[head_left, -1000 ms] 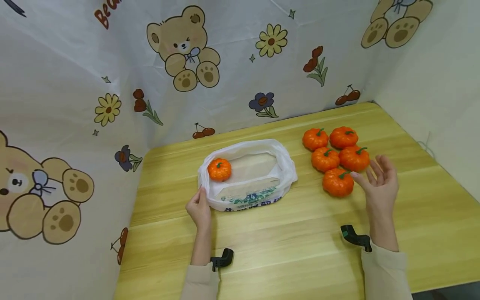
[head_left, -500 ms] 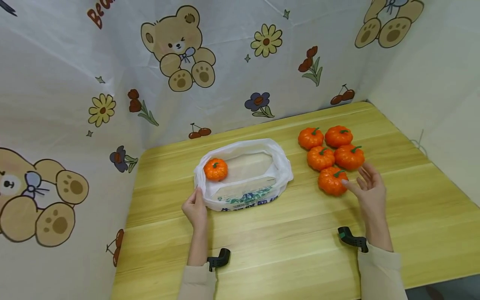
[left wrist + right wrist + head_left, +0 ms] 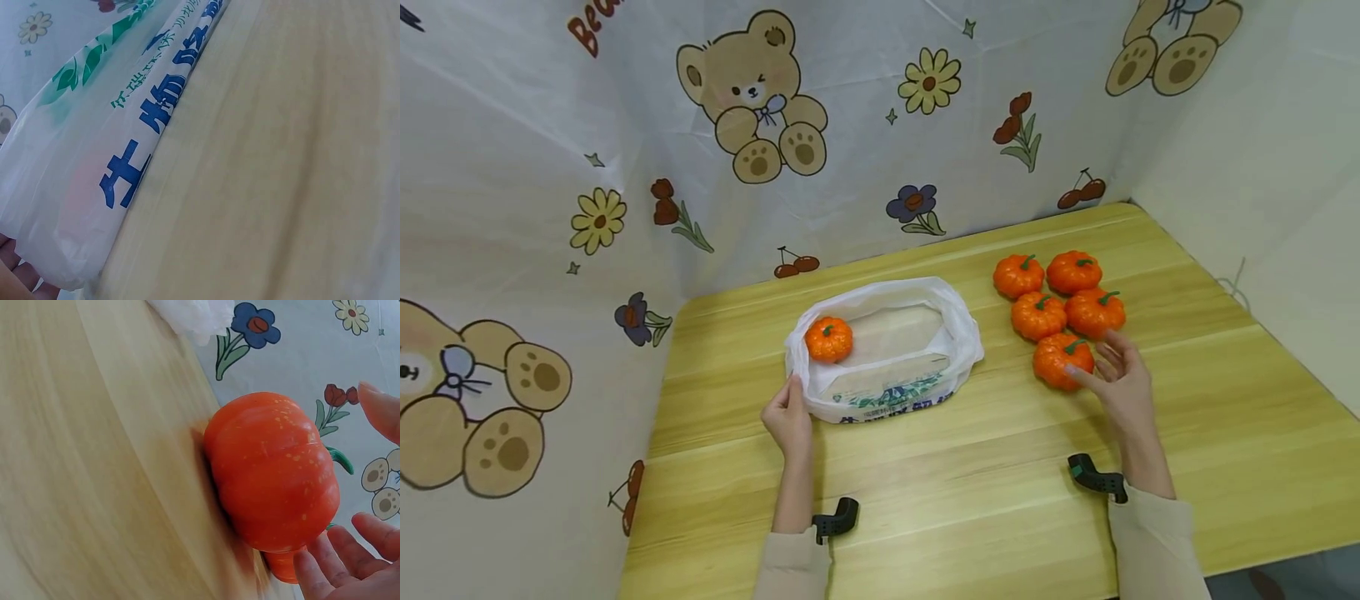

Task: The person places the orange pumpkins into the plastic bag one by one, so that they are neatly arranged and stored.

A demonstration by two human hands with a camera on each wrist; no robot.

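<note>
My left hand (image 3: 790, 423) pinches the near left rim of a white plastic bag (image 3: 967, 333) with green and blue print. The bag's mouth is spread wide, and one small orange pumpkin (image 3: 829, 340) sits inside at its left end. In the left wrist view only some fingers (image 3: 22, 275) show at the bag's edge. At the nearest pumpkin (image 3: 1054, 363) of a cluster on the right, my right hand (image 3: 1123, 392) has its thumb and fingers parted around the right side. The right wrist view shows that pumpkin (image 3: 275, 475) resting on the table, between thumb and fingers, not gripped.
Several more orange pumpkins (image 3: 1038, 316) with green stems stand close together behind the nearest one. The wooden table (image 3: 955, 492) meets a bear-print cloth (image 3: 850, 225) at the back and a plain pale wall (image 3: 1285, 208) on the right.
My right hand has moved left, from beside the cluster to the nearest pumpkin. The left hand keeps its hold on the bag. The head view has shifted slightly.
</note>
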